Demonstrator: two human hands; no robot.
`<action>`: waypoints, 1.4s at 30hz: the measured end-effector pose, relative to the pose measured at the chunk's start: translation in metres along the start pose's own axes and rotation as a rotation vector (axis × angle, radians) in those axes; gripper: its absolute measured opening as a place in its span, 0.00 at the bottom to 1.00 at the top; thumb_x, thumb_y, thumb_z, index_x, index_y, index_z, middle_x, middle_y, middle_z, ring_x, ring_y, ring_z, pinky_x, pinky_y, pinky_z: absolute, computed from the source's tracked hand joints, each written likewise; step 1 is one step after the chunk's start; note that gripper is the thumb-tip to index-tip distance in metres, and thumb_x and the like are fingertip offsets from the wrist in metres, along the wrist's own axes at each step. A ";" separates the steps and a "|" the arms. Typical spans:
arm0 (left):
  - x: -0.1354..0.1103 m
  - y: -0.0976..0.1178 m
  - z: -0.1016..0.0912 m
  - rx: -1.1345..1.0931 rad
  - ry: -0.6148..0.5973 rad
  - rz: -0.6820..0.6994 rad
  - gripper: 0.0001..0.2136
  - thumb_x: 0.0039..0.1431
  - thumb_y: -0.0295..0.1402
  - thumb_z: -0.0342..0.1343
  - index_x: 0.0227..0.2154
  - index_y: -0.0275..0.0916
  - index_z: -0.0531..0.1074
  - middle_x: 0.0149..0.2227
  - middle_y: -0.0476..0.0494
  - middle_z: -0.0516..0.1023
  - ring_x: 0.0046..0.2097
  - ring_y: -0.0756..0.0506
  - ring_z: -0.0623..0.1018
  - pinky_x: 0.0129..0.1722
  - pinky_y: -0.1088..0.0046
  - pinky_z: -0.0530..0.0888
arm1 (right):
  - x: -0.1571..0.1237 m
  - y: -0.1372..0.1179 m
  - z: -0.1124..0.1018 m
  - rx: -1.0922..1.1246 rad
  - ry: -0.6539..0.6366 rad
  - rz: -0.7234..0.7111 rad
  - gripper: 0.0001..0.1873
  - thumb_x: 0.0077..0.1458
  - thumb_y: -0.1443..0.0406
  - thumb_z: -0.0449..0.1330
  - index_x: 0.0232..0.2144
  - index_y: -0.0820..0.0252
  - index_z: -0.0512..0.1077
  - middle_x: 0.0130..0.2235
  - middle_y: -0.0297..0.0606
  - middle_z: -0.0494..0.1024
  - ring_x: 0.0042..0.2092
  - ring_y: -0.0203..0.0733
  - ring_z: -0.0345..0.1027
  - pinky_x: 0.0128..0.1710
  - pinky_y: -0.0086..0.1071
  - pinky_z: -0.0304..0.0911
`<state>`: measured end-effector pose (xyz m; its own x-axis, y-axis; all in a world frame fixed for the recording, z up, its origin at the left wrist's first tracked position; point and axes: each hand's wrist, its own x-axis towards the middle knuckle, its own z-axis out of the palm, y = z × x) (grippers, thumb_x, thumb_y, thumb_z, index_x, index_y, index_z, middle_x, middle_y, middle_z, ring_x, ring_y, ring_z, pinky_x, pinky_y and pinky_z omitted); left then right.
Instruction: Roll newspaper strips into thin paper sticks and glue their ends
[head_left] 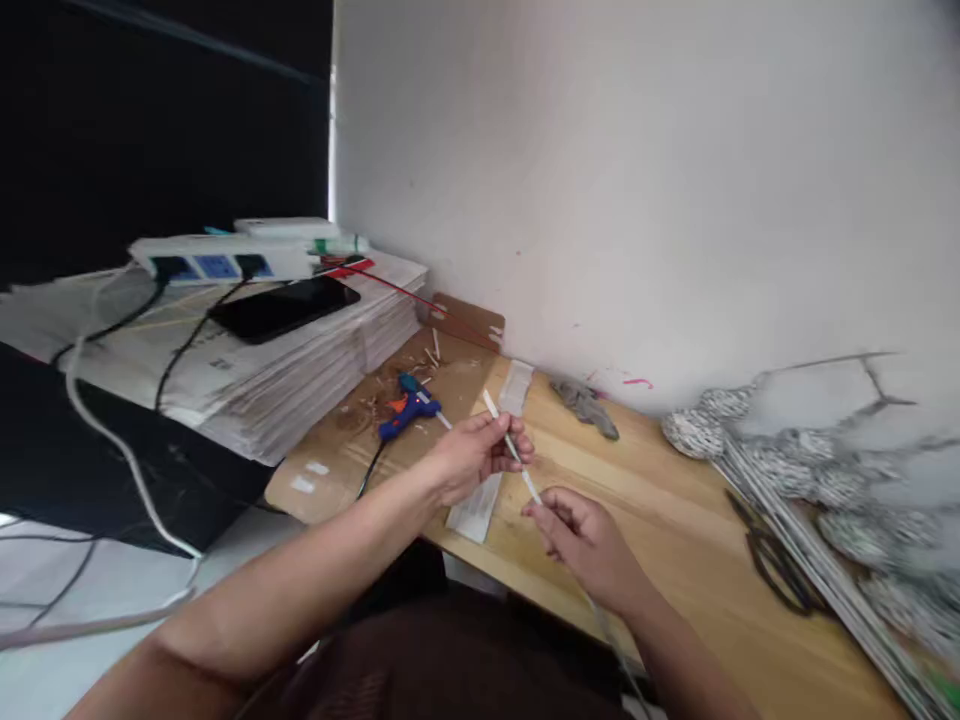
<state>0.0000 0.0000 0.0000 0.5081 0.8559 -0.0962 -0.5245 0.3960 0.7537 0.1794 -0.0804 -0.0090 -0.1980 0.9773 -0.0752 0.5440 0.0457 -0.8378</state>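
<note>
My left hand (480, 455) pinches a thin pale paper strip (491, 403) near its upper end, which sticks out past the fingers. Lower down and to the right, my right hand (581, 535) has its fingers closed on the same strip. A narrow trailing length shows below the right wrist, blurred. Under my left hand, a flat whitish strip of paper (474, 515) lies across the wooden table (637, 540). To the left of that hand, a blue glue gun (409, 412) with a glue stick in its back rests on a brown board (337, 490).
A tall stack of paper (322, 380) carries a black phone (285, 308) and a white power strip (225, 260) with cords. A grey cloth (585, 408) lies by the wall. At right are black scissors (776, 570), long paper rods (810, 560) and several woven balls (694, 432).
</note>
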 end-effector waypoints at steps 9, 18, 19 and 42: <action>-0.025 0.006 -0.020 -0.035 0.015 0.067 0.08 0.64 0.33 0.50 0.33 0.32 0.69 0.30 0.41 0.75 0.32 0.49 0.77 0.32 0.77 0.74 | 0.005 -0.008 0.018 0.426 -0.271 0.190 0.21 0.60 0.48 0.50 0.33 0.61 0.68 0.20 0.29 0.63 0.21 0.32 0.54 0.24 0.28 0.53; -0.036 0.015 -0.029 -0.025 0.048 0.104 0.10 0.64 0.34 0.49 0.32 0.32 0.69 0.29 0.41 0.75 0.31 0.49 0.77 0.32 0.76 0.74 | 0.010 -0.016 0.026 0.434 -0.326 0.232 0.22 0.61 0.49 0.49 0.33 0.61 0.69 0.19 0.28 0.63 0.21 0.30 0.54 0.23 0.28 0.52; -0.037 0.016 -0.030 -0.030 0.047 0.107 0.10 0.64 0.34 0.50 0.32 0.32 0.69 0.29 0.41 0.75 0.31 0.49 0.77 0.32 0.76 0.74 | 0.011 -0.017 0.024 0.396 -0.314 0.209 0.21 0.61 0.49 0.50 0.33 0.61 0.69 0.20 0.29 0.65 0.22 0.31 0.56 0.24 0.28 0.53; -0.066 0.002 -0.042 -0.064 0.079 0.117 0.13 0.57 0.39 0.58 0.36 0.33 0.68 0.27 0.43 0.75 0.31 0.47 0.78 0.32 0.75 0.76 | 0.094 -0.098 0.057 0.218 -0.181 0.049 0.13 0.51 0.56 0.59 0.30 0.61 0.73 0.13 0.27 0.65 0.13 0.33 0.57 0.13 0.27 0.55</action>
<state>-0.0631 -0.0422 -0.0193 0.3874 0.9198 -0.0629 -0.6206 0.3106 0.7199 0.0608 -0.0048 0.0347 -0.3284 0.9237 -0.1975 0.3724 -0.0655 -0.9257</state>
